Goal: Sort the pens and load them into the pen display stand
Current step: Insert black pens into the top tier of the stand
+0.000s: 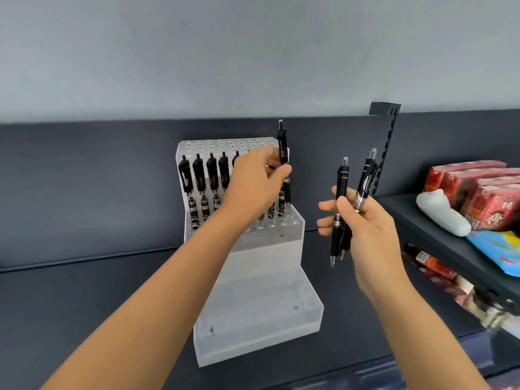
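Left hand (pixel 254 182) pinches upright black pen (pixel 283 153) over stand (pixel 270 249) (far row part-filled); right hand (pixel 363 220) grips two pens (pixel 342 198).

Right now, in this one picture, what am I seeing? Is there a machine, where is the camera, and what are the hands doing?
There is no machine here. A person works with bare hands, and the single picture comes from a camera worn on their head, looking forward and down. On a dark shelf stands a clear stepped pen display stand, with a row of black pens already upright in its upper tier. The left hand pinches one black pen upright at the stand's right end. The right hand grips two more black pens, tips down. Red packets lie on another shelf to the right.
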### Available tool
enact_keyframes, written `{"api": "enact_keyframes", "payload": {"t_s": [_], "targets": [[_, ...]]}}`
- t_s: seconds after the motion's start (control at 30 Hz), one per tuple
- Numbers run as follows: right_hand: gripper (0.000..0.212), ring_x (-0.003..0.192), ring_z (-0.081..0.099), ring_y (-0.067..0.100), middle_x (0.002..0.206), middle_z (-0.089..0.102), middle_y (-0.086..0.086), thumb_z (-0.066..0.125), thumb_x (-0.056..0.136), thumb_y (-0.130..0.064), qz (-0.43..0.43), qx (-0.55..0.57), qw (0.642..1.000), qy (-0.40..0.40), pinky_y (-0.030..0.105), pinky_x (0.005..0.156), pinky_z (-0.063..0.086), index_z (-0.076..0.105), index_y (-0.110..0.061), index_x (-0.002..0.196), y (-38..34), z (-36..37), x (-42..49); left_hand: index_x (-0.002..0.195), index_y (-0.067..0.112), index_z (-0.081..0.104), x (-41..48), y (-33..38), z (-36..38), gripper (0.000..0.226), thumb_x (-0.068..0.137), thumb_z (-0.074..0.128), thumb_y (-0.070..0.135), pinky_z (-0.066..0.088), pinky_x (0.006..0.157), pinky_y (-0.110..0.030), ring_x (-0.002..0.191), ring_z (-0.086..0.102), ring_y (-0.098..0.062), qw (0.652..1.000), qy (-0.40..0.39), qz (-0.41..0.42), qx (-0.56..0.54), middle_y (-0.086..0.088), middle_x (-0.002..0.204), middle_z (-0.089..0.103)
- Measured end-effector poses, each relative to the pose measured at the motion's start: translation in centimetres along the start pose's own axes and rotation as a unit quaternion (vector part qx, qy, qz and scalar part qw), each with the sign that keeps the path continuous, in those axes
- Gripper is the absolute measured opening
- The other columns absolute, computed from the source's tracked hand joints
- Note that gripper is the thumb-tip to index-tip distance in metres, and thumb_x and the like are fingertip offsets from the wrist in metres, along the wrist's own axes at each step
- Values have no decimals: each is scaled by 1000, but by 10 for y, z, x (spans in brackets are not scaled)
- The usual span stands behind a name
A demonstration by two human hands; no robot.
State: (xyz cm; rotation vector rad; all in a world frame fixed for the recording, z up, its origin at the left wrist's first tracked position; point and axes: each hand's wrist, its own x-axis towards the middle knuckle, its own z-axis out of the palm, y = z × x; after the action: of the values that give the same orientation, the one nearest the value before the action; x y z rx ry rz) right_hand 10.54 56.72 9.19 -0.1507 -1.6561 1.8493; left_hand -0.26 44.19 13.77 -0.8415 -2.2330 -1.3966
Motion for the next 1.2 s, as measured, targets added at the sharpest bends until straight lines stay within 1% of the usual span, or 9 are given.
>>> {"api": "enact_keyframes", "payload": {"t_s": [0.2, 0.33, 0.43, 0.53, 0.6, 0.8, 0.93, 1.1, 1.2], "targets": [[19, 68, 66, 13, 89, 74, 0, 50, 98, -13, 0, -4, 1000, -7, 28, 66, 57, 65, -21, 89, 7, 1, 15, 101, 11, 64, 3, 1, 1, 10, 94, 58, 15, 54, 79, -26, 81, 65, -10, 997, -8, 14, 70, 9, 85, 61], [15, 67, 66, 13, 87, 74, -1, 50, 98, -13, 11, 3, 1000, -17, 25, 64, 58, 64, -16, 98, 12, 4, 20, 98, 13, 61, 2, -1, 1, 7, 93, 59, 17, 41, 64, 0, 70, 52, 6, 993, -1, 30, 113, 13, 83, 54], [14, 66, 66, 13, 87, 74, 0, 50, 98, -13, 17, 0, 1000, -22, 24, 63, 58, 64, -13, 102, 13, 9, 23, 89, 15, 59, -1, -6, 3, 5, 92, 61, 18, 42, 63, -6, 72, 54, -1, 992, -41, -2, 121, 8, 85, 58], [15, 68, 67, 12, 88, 74, 0, 50, 98, -13, 9, -6, 1000, -11, 24, 63, 57, 63, -14, 103, 11, 13, 27, 88, 3, 62, -4, -11, 11, 18, 91, 62, 21, 50, 76, -29, 81, 61, -19, 984, -78, -29, 158, -5, 88, 67], [14, 68, 67, 12, 88, 73, 0, 50, 98, -12, 2, -4, 1000, 3, 23, 63, 57, 63, -15, 102, 10, 17, 28, 83, 1, 62, -3, -11, 13, 22, 91, 61, 21, 51, 73, -36, 77, 61, -25, 982, -80, -28, 170, -11, 81, 66], [14, 65, 63, 12, 81, 72, -3, 51, 98, -14, -5, -39, 999, 24, 31, 71, 57, 64, -15, 103, 7, 29, 27, 76, 3, 55, 6, -8, 9, 22, 91, 60, 19, 51, 65, -37, 75, 62, -30, 971, -110, -41, 207, -10, 74, 63], [14, 62, 61, 9, 79, 71, -6, 51, 98, -14, -24, -48, 997, 52, 25, 65, 56, 64, -20, 98, 5, 33, 25, 58, 13, 34, 7, -5, 9, 41, 90, 59, 14, 29, 46, -29, 52, 42, -21, 964, -103, -31, 244, -3, 55, 42], [14, 61, 60, 8, 81, 72, -6, 51, 98, -14, -29, -57, 997, 51, 20, 61, 54, 64, -19, 98, 2, 33, 21, 59, 14, 36, 10, -3, 7, 38, 88, 61, 14, 32, 52, -30, 62, 47, -26, 960, -119, -36, 252, -2, 58, 42], [14, 61, 61, 8, 80, 72, -8, 51, 98, -13, -28, -58, 997, 40, 20, 60, 54, 65, -14, 99, -2, 33, 24, 61, 14, 37, 9, -1, 9, 36, 88, 60, 12, 28, 46, -29, 61, 47, -24, 957, -114, -46, 264, -2, 60, 44]]}}
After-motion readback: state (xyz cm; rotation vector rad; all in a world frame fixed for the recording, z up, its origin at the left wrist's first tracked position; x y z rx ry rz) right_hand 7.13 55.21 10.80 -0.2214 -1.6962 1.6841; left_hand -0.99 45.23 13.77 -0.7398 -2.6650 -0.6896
